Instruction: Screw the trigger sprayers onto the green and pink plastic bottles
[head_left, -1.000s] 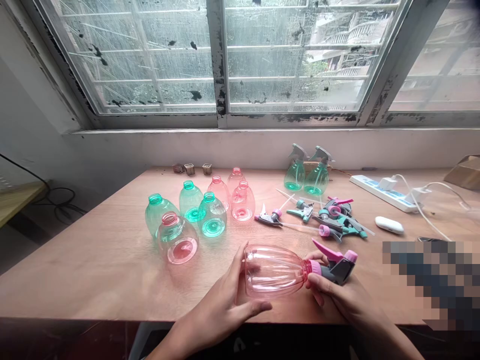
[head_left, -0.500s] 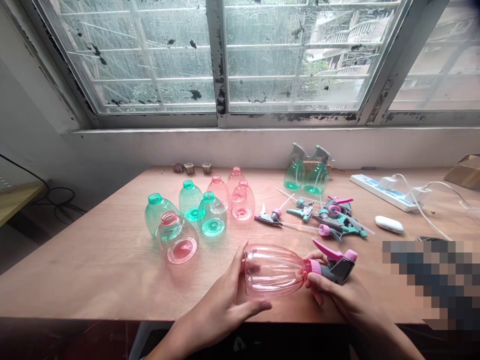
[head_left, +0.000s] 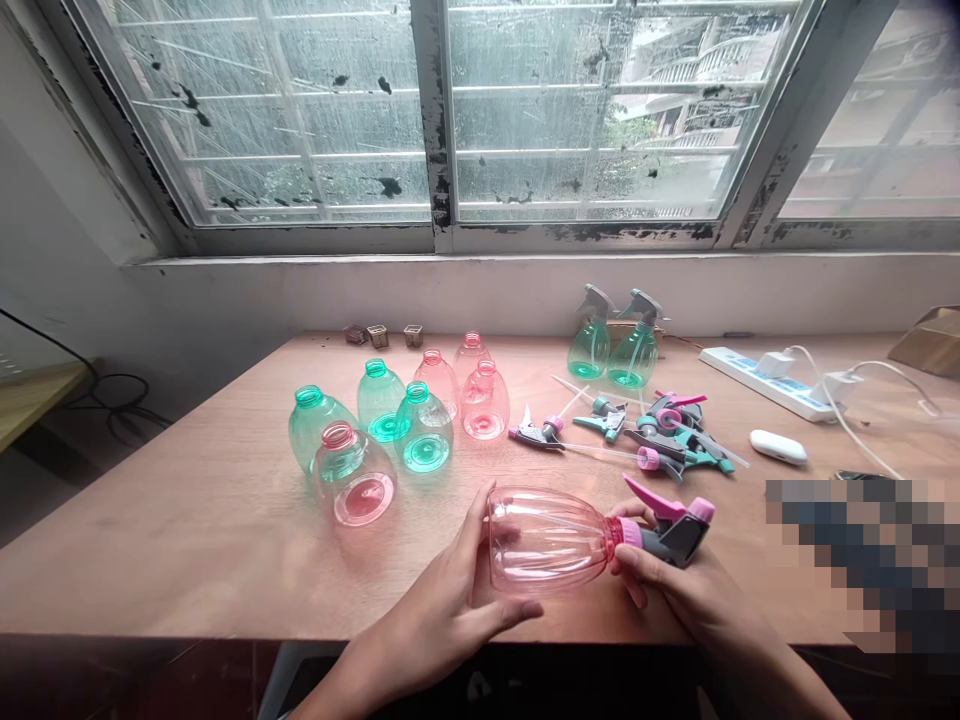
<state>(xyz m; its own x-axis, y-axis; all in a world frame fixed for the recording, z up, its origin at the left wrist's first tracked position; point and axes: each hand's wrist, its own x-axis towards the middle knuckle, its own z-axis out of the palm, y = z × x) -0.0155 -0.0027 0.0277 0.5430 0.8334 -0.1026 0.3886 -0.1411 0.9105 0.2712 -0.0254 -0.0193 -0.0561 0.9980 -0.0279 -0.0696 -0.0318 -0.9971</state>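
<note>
A clear pink spray bottle (head_left: 551,540) lies on its side in the air above the table's front part, its base to the left. My left hand (head_left: 461,590) supports the base end, with the fingers behind it and the thumb stretched out below. At the neck, my right hand (head_left: 652,575) grips the pink collar (head_left: 628,532) between thumb and fingers. The trigger head (head_left: 675,528), dark grey with a pink lever and nozzle, sits on the neck and points right. Some fingers of both hands are hidden behind the bottle.
Headless green bottles (head_left: 426,430) and pink bottles (head_left: 486,405) stand at left centre. Loose trigger heads (head_left: 667,435) with tubes lie behind the held bottle. Two green spray bottles (head_left: 634,345) stand at the back, left of a power strip (head_left: 769,385) and white case (head_left: 778,448).
</note>
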